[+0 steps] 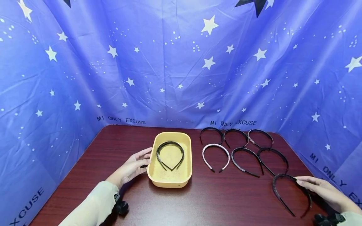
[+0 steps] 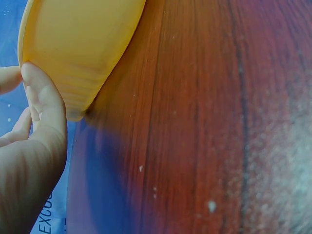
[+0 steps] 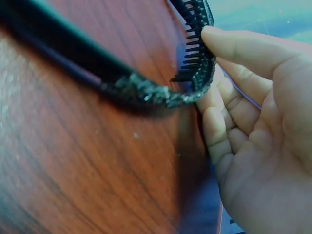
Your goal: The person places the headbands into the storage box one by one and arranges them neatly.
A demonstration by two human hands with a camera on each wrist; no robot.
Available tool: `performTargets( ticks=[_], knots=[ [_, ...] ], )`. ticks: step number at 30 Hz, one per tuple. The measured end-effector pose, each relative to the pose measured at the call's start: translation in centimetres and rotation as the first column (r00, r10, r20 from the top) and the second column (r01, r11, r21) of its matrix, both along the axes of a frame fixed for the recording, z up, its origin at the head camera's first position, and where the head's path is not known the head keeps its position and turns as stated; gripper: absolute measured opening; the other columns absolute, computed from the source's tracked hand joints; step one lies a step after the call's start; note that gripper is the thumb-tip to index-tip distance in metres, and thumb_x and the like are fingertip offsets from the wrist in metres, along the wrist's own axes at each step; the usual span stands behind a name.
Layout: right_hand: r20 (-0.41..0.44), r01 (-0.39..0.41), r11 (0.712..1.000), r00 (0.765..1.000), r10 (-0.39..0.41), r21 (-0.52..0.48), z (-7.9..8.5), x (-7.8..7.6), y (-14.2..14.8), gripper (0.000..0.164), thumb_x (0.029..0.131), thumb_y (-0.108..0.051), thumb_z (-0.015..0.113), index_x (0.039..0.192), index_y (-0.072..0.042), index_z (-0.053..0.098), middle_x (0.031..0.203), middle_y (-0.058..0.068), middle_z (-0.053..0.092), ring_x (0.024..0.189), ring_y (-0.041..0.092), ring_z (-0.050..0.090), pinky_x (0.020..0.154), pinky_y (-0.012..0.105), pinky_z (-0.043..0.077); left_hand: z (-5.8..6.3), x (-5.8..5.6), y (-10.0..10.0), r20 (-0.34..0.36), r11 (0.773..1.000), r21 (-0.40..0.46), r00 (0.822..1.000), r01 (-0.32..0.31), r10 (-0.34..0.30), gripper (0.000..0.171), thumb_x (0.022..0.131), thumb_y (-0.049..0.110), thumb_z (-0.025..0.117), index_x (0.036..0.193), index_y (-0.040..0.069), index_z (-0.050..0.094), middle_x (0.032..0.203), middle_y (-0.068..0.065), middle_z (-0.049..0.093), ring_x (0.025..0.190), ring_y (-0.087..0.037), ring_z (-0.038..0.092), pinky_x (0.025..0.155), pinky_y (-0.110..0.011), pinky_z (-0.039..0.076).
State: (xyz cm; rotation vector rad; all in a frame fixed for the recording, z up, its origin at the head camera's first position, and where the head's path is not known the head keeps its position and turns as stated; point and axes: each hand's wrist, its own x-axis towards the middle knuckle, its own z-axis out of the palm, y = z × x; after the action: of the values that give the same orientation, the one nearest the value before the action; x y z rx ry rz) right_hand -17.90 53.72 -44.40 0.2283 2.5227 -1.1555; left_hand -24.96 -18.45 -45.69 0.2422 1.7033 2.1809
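Observation:
My left hand (image 1: pixel 132 168) touches the left rim of a yellow plastic tub (image 1: pixel 169 183), its fingers loosely extended. In the left wrist view, the thumb (image 2: pixel 45 92) lies against the tub's outer wall (image 2: pixel 83 39) at the rim. Inside the tub lie black toothed headbands (image 1: pixel 170 142), overlapping. On the right, my right hand (image 1: pixel 322 190) pinches a black headband (image 1: pixel 278 196) by its curved top between thumb and fingers. The right wrist view shows the headband's inner comb teeth (image 3: pixel 192 48) and a glittery stretch (image 3: pixel 151 92) along its band.
Behind the held headband are a black headband (image 1: pixel 286 158), a silver-and-black one (image 1: pixel 236 163) and a pale pink one (image 1: pixel 204 155). Farther back lie three dark headbands (image 1: pixel 212 128) in a row. A starry blue curtain (image 1: pixel 181 62) surrounds the dark red wooden table (image 1: pixel 118 141).

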Motion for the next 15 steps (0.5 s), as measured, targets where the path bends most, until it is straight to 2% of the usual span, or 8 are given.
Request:
performTargets(
  ticks=[7, 12, 15],
  knots=[
    [-0.009, -0.071, 0.997, 0.997, 0.071, -0.012, 0.10, -0.28, 0.15, 0.059, 0.106, -0.036, 0.048, 0.139, 0.013, 0.047, 0.130, 0.016, 0.060, 0.096, -0.007, 0.052, 0.083, 0.034, 0.052, 0.00, 0.08, 0.05, -0.007, 1.000, -0.007, 1.000, 0.006, -0.006, 0.069, 0.096, -0.004, 0.055, 0.158, 0.000, 0.023, 0.144, -0.025, 0.042, 0.115, -0.022, 0.059, 0.096, -0.041, 0.051],
    [-0.038, -0.078, 0.996, 0.996, 0.076, -0.053, 0.12, -0.40, 0.22, 0.051, 0.106, -0.031, 0.050, 0.134, 0.012, 0.053, 0.119, -0.006, 0.063, 0.096, -0.010, 0.052, 0.079, 0.026, 0.051, 0.08, 0.04, 0.02, -0.008, 1.000, 0.000, 1.000, 0.002, -0.002, 0.070, 0.096, -0.004, 0.056, 0.158, 0.000, 0.022, 0.143, -0.025, 0.043, 0.114, -0.022, 0.060, 0.096, -0.042, 0.051],
    [-0.036, -0.100, 0.991, 0.995, 0.097, -0.085, 0.21, -0.45, 0.34, 0.044, 0.106, -0.028, 0.050, 0.131, 0.007, 0.058, 0.115, -0.012, 0.062, 0.097, -0.008, 0.054, 0.079, 0.026, 0.051, 0.05, 0.02, 0.01, -0.008, 1.000, 0.000, 1.000, 0.003, -0.003, 0.070, 0.096, -0.004, 0.056, 0.158, 0.000, 0.022, 0.143, -0.025, 0.043, 0.113, -0.022, 0.060, 0.096, -0.042, 0.051]
  ],
)
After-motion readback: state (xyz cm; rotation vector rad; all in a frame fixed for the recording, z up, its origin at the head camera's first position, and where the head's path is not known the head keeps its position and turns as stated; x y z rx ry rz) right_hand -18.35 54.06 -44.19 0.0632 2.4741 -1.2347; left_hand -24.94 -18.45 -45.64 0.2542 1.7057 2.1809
